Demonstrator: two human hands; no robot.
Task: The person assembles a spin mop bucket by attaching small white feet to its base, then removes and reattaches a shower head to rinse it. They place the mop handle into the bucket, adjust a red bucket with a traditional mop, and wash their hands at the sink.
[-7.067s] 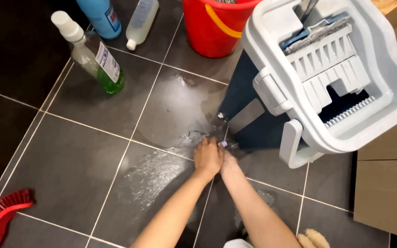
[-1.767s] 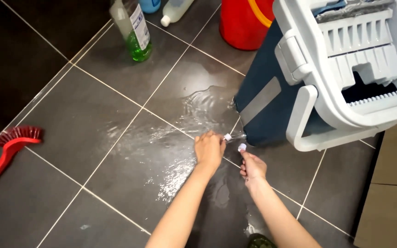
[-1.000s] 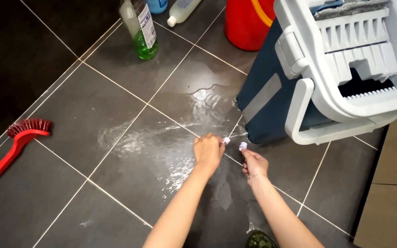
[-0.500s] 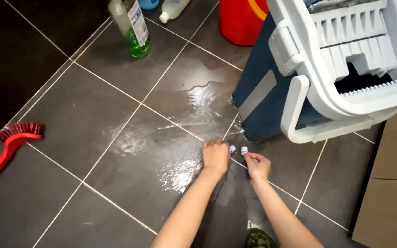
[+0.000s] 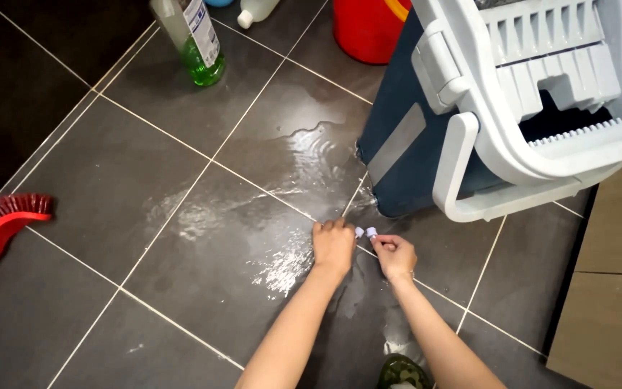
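**Both hands low on wet tile, each pinching a small white piece**

Left hand (image 5: 334, 246) knuckles-up on the dark grey floor tiles (image 5: 109, 180), fingers curled in; a small white cap-like piece (image 5: 359, 232) shows at its fingertips. Right hand (image 5: 395, 255) just beside it, fingers closed round a second small white piece (image 5: 372, 232). The two pieces sit almost touching, over a pale grout line. What they are is hard to tell at this size; possibly ends of one small tool.

Hands are close to the lower corner of a dark blue mop bucket (image 5: 397, 144) with a white wringer top (image 5: 541, 79). Wet sheen (image 5: 282, 209) spreads across the tiles from the bucket's foot toward the hands and leftward.

Further off: a red bucket (image 5: 365, 29) at the top edge, behind the blue one. A clear spray bottle with green liquid (image 5: 192, 39) stands top left; a white bottle (image 5: 257, 11) lies near it. A red brush (image 5: 5, 223) lies at the left edge, well apart. Tan cabinet front (image 5: 613, 288) on the right. A camouflage-patterned shoe toe (image 5: 401, 373) at bottom.
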